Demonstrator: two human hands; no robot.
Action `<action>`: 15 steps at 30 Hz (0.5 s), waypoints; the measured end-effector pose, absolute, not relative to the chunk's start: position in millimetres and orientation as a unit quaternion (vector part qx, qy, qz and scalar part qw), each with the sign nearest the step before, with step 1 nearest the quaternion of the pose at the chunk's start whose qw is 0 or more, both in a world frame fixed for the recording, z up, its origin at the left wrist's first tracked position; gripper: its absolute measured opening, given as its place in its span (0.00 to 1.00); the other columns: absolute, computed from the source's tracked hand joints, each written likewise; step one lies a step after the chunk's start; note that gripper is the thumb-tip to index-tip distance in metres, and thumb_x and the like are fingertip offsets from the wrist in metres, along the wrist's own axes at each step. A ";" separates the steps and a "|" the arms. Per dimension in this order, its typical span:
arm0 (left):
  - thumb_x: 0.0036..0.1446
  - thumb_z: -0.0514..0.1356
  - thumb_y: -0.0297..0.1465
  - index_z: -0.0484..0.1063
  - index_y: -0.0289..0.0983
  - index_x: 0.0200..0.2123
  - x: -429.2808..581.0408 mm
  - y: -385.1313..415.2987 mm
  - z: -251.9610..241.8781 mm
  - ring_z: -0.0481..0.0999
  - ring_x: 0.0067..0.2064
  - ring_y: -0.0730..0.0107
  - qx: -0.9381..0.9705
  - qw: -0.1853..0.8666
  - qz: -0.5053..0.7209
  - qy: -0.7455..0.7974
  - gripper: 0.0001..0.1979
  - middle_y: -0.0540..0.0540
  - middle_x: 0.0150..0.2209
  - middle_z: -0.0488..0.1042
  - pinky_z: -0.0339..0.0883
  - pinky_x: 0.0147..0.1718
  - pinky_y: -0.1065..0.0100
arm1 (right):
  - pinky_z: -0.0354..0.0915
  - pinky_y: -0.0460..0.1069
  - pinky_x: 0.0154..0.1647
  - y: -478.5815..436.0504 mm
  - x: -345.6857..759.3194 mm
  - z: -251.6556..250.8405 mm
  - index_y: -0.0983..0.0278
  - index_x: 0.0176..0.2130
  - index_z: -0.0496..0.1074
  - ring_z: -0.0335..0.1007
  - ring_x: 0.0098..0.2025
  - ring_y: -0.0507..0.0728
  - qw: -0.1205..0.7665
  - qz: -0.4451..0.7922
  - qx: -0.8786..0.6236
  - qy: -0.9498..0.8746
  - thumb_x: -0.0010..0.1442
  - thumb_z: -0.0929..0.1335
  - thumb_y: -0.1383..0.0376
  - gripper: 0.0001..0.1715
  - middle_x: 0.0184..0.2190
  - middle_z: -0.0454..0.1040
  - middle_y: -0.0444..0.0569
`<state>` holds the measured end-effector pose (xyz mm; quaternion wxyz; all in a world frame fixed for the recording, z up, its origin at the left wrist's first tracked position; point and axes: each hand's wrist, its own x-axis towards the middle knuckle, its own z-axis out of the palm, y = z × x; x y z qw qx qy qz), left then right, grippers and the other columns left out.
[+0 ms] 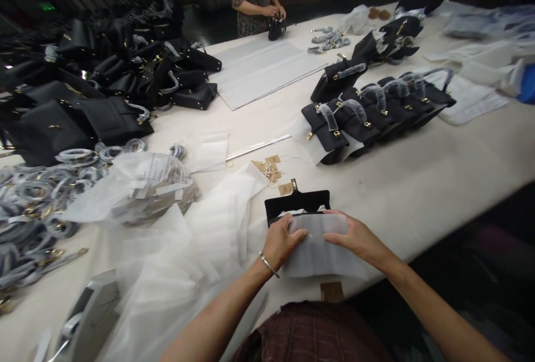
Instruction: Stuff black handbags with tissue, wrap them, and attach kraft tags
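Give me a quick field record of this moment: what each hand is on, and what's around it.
left hand: pressing on a white foam sheet
right hand: on the same sheet
under sheet: black leather bag, gold clasp showing
nearest: kraft paper tags
rest: row of black handbags on a white-covered table; a co-worker's hands on another black bag

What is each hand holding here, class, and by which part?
The left hand and right hand grip a white foam sheet by its two sides, over a flat black panel whose top shows.
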<state>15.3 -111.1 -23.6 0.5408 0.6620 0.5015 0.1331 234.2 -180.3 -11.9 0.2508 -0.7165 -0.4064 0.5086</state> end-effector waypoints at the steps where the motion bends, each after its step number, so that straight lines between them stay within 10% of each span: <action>1: 0.52 0.63 0.34 0.64 0.38 0.28 16.1 -110.2 -24.6 0.68 0.32 0.70 0.666 0.529 0.129 0.510 0.10 0.55 0.26 0.67 0.56 0.32 0.70 | 0.68 0.53 0.45 -175.1 233.3 -13.2 0.63 0.49 0.72 0.74 0.42 0.61 0.230 0.481 -0.735 -0.420 0.48 0.74 0.56 0.30 0.39 0.79 0.48; 8: 0.52 0.64 0.38 0.62 0.40 0.27 13.6 -98.0 -28.9 0.66 0.29 0.70 0.719 0.445 0.063 0.530 0.13 0.55 0.24 0.64 0.49 0.27 0.70 | 0.67 0.51 0.34 -161.7 244.9 -29.7 0.63 0.34 0.75 0.74 0.33 0.59 0.174 0.428 -0.772 -0.436 0.50 0.71 0.55 0.15 0.29 0.78 0.46; 15: 0.52 0.64 0.39 0.64 0.40 0.29 13.8 -99.8 -36.9 0.70 0.31 0.68 0.732 0.411 0.034 0.542 0.12 0.54 0.25 0.67 0.47 0.26 0.69 | 0.65 0.59 0.53 -178.3 231.2 -11.4 0.62 0.58 0.66 0.69 0.52 0.65 0.260 0.064 -0.759 -0.594 0.54 0.73 0.62 0.33 0.52 0.72 0.56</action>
